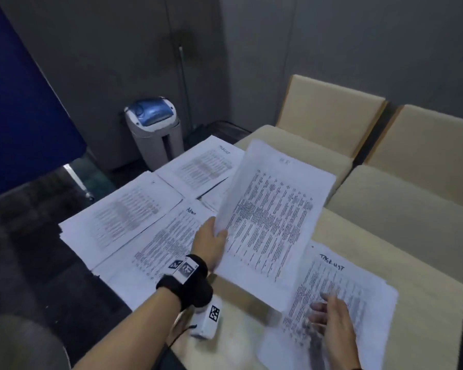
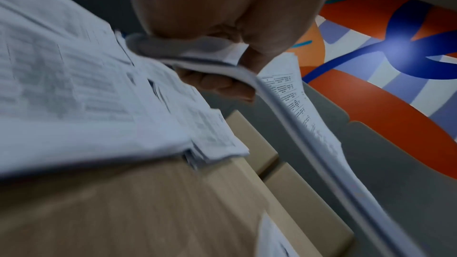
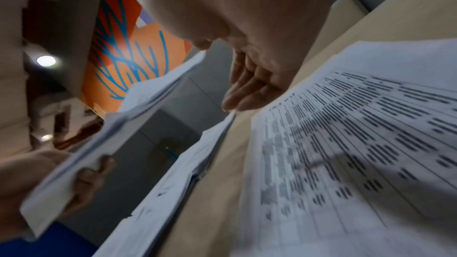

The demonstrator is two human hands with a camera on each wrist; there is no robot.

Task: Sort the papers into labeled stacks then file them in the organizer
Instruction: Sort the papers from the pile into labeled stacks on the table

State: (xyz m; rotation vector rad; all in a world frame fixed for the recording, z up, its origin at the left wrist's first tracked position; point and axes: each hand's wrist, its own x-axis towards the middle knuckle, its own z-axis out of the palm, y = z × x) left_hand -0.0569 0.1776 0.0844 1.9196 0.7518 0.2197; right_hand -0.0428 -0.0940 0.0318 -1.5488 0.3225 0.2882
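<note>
Thin matt white paper for the held bundle (image 1: 273, 217), bending soft at the gripped edge. Same printed matt paper on the near stack (image 1: 340, 297). Pale smooth wood-look table (image 1: 401, 265), low sheen. Glossy grey and blue plastic on the bin (image 1: 155, 126). Matt black cloth wrist strap (image 1: 185, 287).

Printed text on the white paper stacks (image 1: 123, 214) beside the grey-and-blue bin (image 1: 154, 129) is blurred, unreadable.
</note>
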